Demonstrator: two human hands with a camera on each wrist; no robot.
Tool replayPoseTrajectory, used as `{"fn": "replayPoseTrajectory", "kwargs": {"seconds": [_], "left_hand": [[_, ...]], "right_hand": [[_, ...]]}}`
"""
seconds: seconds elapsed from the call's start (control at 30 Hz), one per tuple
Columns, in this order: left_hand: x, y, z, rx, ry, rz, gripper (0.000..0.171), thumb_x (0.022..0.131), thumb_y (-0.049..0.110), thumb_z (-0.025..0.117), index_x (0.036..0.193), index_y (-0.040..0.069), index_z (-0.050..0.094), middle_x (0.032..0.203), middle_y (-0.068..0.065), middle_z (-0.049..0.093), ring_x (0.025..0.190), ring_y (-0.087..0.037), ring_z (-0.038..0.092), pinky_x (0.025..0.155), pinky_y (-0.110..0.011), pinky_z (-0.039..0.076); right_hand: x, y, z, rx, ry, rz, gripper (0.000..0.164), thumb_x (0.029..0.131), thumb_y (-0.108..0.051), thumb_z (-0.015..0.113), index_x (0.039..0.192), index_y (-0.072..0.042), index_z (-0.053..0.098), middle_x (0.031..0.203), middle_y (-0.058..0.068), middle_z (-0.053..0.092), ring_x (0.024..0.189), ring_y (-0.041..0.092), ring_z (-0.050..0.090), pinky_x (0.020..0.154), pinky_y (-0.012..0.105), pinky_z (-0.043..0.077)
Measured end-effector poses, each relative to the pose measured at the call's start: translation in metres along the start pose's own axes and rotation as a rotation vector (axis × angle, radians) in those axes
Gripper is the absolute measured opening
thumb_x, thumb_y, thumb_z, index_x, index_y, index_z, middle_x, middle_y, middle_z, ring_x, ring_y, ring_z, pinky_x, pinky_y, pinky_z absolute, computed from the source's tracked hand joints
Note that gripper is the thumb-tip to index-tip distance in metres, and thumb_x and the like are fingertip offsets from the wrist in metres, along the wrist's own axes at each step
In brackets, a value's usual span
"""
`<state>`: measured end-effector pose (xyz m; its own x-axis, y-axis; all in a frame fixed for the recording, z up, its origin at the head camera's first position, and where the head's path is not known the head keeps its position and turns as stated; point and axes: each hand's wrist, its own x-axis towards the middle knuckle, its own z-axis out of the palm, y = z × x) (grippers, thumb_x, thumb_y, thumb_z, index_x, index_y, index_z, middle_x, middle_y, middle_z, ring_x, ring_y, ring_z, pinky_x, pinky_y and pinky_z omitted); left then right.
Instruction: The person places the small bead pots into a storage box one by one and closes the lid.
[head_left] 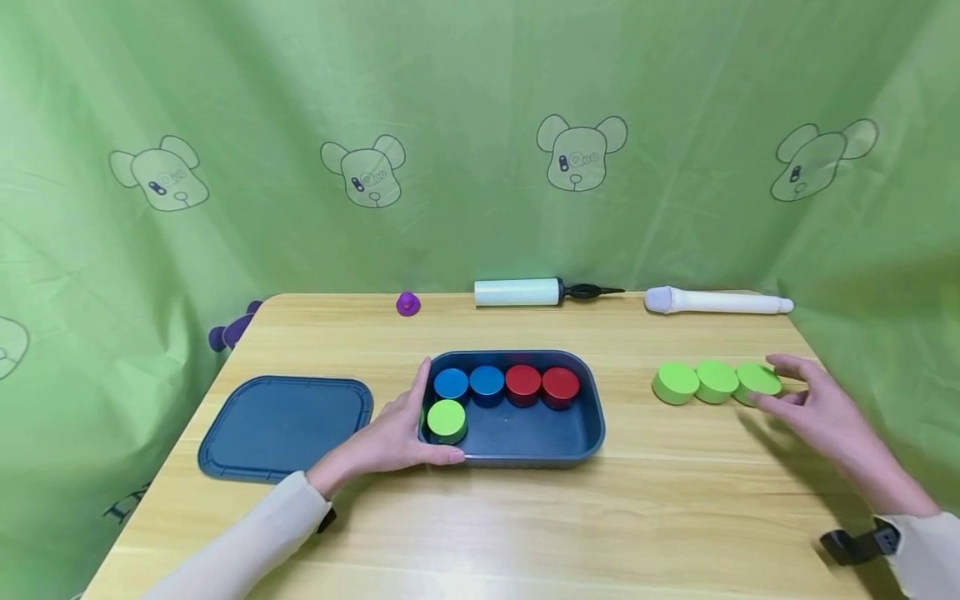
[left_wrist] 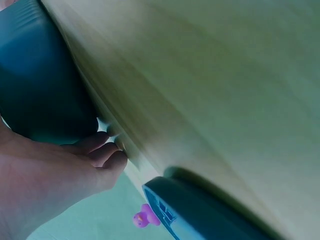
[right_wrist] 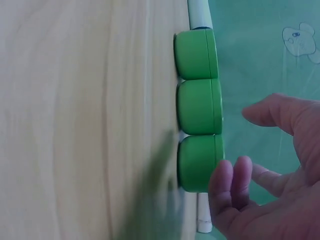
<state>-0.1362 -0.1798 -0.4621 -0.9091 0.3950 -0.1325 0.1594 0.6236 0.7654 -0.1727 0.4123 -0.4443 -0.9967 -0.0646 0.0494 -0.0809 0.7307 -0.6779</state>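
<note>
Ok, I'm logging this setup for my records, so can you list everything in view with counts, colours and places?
Box: 1, dark blue, mid-table
Blue canisters: 2, blue, box's far side, left
Red canisters: 2, red, right of the blue
Green canisters: at least 4, green, three right of the box, one inside near left; a green sliver shows beside it
Lid-like panel: 1, dark blue, left of the box
Toy: 1, purple, far edge
Pump-like tube: 1, white and black, far edge
Microphone-shaped object: 1, white, far right
Table: 1, light wood, beneath
Curtain: 1, green, behind
Sleeves: 2, pale
Left hand: 1, gripping the box's left end
Right hand: 1, at the rightmost green canister
</note>
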Motion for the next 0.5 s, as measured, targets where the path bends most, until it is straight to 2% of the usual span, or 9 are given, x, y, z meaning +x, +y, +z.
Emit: {"fn": "replayPoseTrajectory", "kwargs": {"seconds": [0.1,0.23,0.3,0.43,0.5], "left_hand": [[0.000,0.000,0.000,0.000,0.000,0.002,0.143,0.084,0.062,0.089,0.174,0.032,-0.018,0.181,-0.013,0.016,0.161,-0.043,0.024,0.118,-0.077,0.030],[0.000,0.000,0.000,0.004,0.002,-0.010,0.143,0.084,0.063,0.090,0.174,0.032,-0.018,0.180,-0.014,0.016,0.160,-0.045,0.025,0.118,-0.077,0.031],[0.001,0.000,0.000,0.005,0.005,-0.014,0.143,0.084,0.062,0.090,0.174,0.032,-0.017,0.180,-0.014,0.016,0.160,-0.046,0.025,0.118,-0.077,0.031],[0.001,-0.001,0.000,0.006,0.008,-0.010,0.143,0.084,0.061,0.090,0.175,0.029,-0.016,0.180,-0.014,0.017,0.160,-0.045,0.026,0.117,-0.077,0.031],[0.001,-0.001,0.000,0.006,0.008,-0.009,0.143,0.084,0.061,0.090,0.175,0.026,-0.015,0.180,-0.014,0.017,0.160,-0.045,0.026,0.117,-0.077,0.032]], "right_hand": [[0.004,0.005,0.000,0.019,-0.036,0.007,0.084,0.107,-0.021,0.074,0.162,0.018,0.024,0.152,0.049,0.032,0.088,-0.010,0.053,0.068,0.018,0.052],[0.009,0.010,-0.002,0.015,-0.078,0.021,0.085,0.108,-0.019,0.072,0.159,0.023,0.019,0.149,0.054,0.029,0.100,0.011,0.062,0.072,0.014,0.051],[0.010,0.013,-0.003,0.021,-0.093,0.028,0.084,0.108,-0.019,0.071,0.158,0.025,0.019,0.149,0.053,0.031,0.099,0.014,0.064,0.073,0.015,0.053],[0.013,0.017,-0.001,0.057,-0.106,0.045,0.081,0.109,-0.019,0.071,0.157,0.024,0.022,0.148,0.049,0.037,0.090,-0.008,0.058,0.073,0.020,0.057],[0.014,0.019,0.000,0.058,-0.099,0.043,0.079,0.108,-0.020,0.072,0.156,0.023,0.027,0.146,0.047,0.041,0.089,-0.012,0.056,0.073,0.022,0.058]]}}
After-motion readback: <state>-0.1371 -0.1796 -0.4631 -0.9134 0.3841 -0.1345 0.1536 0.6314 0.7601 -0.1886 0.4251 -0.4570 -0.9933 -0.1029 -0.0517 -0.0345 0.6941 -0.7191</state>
